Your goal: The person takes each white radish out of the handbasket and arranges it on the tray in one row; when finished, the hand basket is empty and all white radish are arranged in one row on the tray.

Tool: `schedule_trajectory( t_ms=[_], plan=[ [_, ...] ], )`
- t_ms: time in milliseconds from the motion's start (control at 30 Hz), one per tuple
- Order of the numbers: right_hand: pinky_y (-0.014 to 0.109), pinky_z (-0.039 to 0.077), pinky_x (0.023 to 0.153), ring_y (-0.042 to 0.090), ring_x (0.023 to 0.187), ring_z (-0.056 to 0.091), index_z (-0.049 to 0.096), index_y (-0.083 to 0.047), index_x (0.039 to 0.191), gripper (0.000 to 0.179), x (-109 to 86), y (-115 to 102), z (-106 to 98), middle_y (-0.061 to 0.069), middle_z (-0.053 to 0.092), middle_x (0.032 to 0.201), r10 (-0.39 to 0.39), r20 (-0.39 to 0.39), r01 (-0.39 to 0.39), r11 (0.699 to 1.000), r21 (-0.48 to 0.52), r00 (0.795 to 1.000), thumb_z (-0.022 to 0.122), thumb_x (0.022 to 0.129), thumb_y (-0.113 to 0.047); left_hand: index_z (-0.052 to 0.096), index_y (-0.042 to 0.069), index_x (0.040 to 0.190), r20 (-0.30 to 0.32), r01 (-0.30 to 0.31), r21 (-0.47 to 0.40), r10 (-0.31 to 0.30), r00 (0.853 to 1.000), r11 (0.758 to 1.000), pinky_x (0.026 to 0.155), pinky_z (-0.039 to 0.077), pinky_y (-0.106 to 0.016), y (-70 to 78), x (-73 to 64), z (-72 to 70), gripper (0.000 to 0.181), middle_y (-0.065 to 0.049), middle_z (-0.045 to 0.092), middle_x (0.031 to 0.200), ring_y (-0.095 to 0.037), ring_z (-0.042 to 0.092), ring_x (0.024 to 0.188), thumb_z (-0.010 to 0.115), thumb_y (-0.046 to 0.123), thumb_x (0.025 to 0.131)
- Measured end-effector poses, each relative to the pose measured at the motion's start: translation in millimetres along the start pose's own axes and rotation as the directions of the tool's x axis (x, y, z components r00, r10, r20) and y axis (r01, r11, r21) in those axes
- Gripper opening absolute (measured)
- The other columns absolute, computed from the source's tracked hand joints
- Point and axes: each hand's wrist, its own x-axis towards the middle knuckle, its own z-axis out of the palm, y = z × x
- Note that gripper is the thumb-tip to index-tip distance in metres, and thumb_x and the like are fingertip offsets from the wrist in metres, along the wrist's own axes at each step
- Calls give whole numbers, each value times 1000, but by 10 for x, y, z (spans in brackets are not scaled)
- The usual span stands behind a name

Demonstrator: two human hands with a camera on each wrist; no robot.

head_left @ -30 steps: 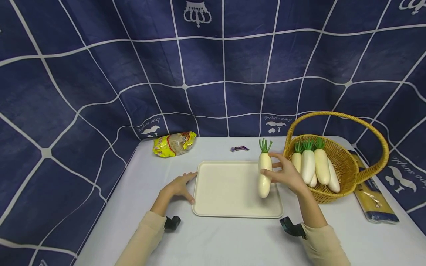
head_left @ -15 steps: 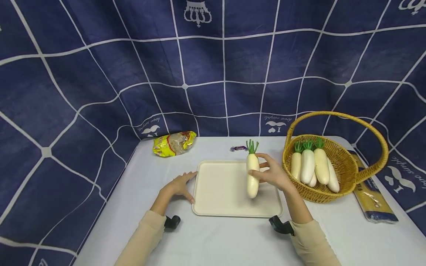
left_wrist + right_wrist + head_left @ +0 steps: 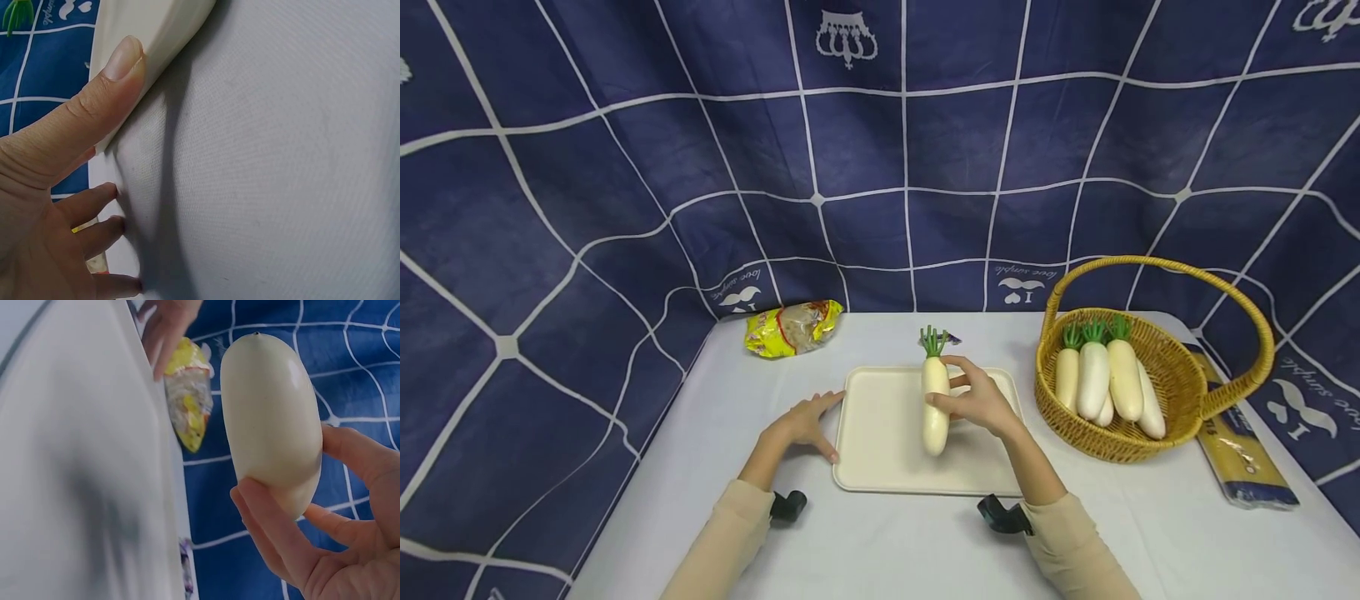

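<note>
My right hand (image 3: 976,402) holds a white radish (image 3: 936,408) between thumb and fingers above the cream tray (image 3: 880,442). The radish hangs with its green leafy top toward the back and its tip toward the front. In the right wrist view its smooth pale end (image 3: 269,419) faces the camera, clear over the tray surface. At the tray's left edge rests my left hand (image 3: 805,427), fingers spread and thumb against the rim. The left wrist view shows that thumb (image 3: 94,106) on the tray wall and the other fingertips at the white tabletop.
A wicker basket (image 3: 1187,392) with a tall handle stands on the right, holding several white radishes (image 3: 1093,379). A gold package (image 3: 1247,458) lies beside it. Behind the tray are a yellow snack bag (image 3: 793,327) and a small purple candy (image 3: 952,339), near a blue checked curtain (image 3: 865,225).
My right hand has carried the radish leftward, from over the tray's right side to about its middle, now overlapping the candy in the head view. The left hand stays put.
</note>
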Motion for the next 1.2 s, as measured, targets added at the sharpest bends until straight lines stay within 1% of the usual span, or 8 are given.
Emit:
schedule_trajectory(
  t_ms=[267,367,400,600,700,867,1067,1200],
  plan=[
    [49,58,66,24,72,66,43,-5,136,69,94,5,236,28,57,108,-7,14,7,999,33,1000,77,76,-13,36,15,146,1,-4,6,4,1000,1000,110,19,-62,-25,0,9,117,-16,30,151,-40,20,140,93,30,45],
    [48,58,65,22,70,65,43,-3,136,69,133,24,310,29,57,108,-17,17,17,999,42,1000,77,76,-12,35,14,146,-1,-16,15,16,1000,1000,109,20,-63,-33,3,7,117,-18,30,150,-41,21,139,93,30,46],
    [48,58,64,22,70,65,42,-1,135,69,115,-11,331,30,57,107,-25,20,24,999,45,999,76,76,-11,35,14,146,-1,-18,13,18,1000,1000,109,20,-63,-31,3,5,117,-18,30,150,-41,21,139,93,30,46],
    [48,58,62,22,71,64,44,-2,135,69,164,37,482,29,58,104,-20,-9,20,998,66,1000,77,75,-10,35,13,146,-3,-27,16,27,1000,1000,109,21,-64,-10,-5,-1,116,-18,30,150,-42,21,139,93,29,47],
    [46,59,60,22,71,64,45,-3,135,69,216,113,551,28,58,104,-15,-20,16,998,66,1000,78,74,-11,36,13,146,-4,-27,18,27,1000,999,109,21,-63,-7,-7,-2,116,-19,30,150,-42,22,139,93,28,47],
    [42,59,58,23,72,65,44,-4,135,70,255,161,648,28,58,104,-24,-19,25,999,46,1000,77,74,-13,36,12,146,-3,-29,17,29,1000,999,109,20,-64,-2,-16,-7,115,-20,30,150,-43,22,138,93,28,47],
    [38,59,57,22,69,65,43,-4,136,71,301,211,760,27,60,105,-16,-4,16,999,-31,1000,77,75,-19,36,12,146,2,-40,20,40,999,999,109,20,-64,-4,-14,-9,114,-20,30,150,-44,21,138,93,27,47],
    [34,59,56,23,72,65,42,-3,136,72,309,219,824,26,61,104,-17,11,18,997,-69,1000,77,76,-21,35,13,146,4,-33,10,33,999,999,110,19,-62,-7,-1,-3,115,-19,29,150,-43,21,139,93,28,47]
  ],
)
